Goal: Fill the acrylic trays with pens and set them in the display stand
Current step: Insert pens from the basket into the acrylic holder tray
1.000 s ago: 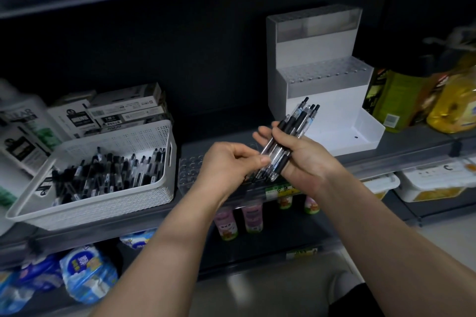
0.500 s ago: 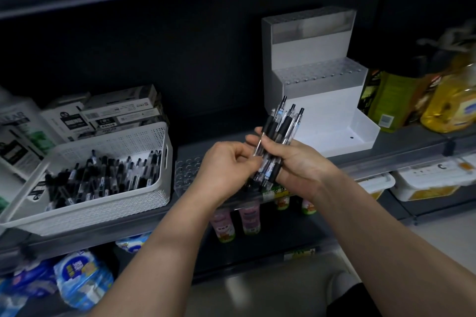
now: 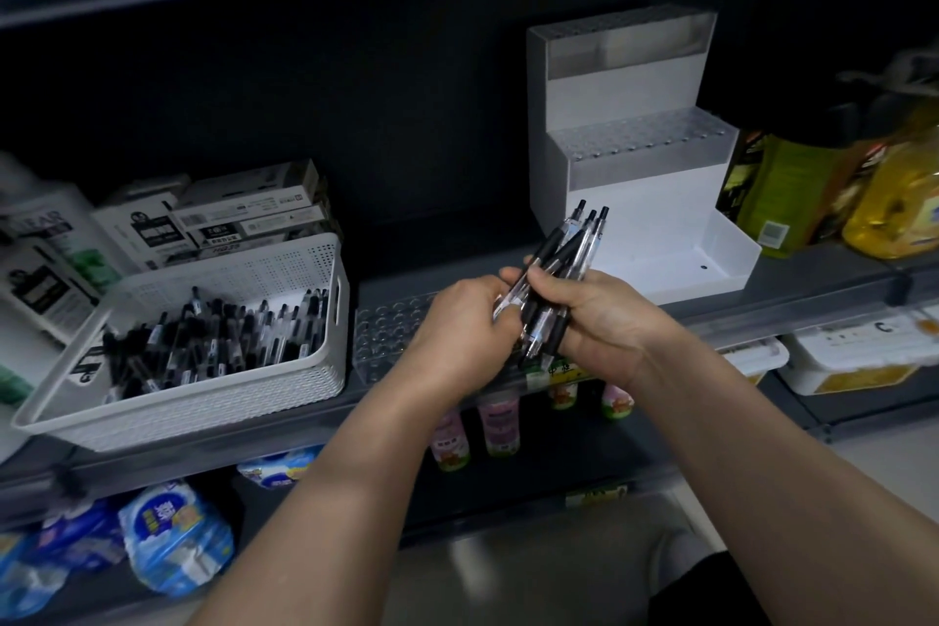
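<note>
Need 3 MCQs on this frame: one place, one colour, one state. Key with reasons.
1. The loose acrylic tray lies: A on the shelf between basket and display stand; B in the basket; C on the stand's bottom step.
2. The basket is: A blue; B black; C white.
3. The right hand: A hangs open; B grips a bundle of pens; C rests on the shelf.
Key: A, it lies flat on the shelf beside the basket; C, perforated white walls; B, fingers curl round the pens.
</note>
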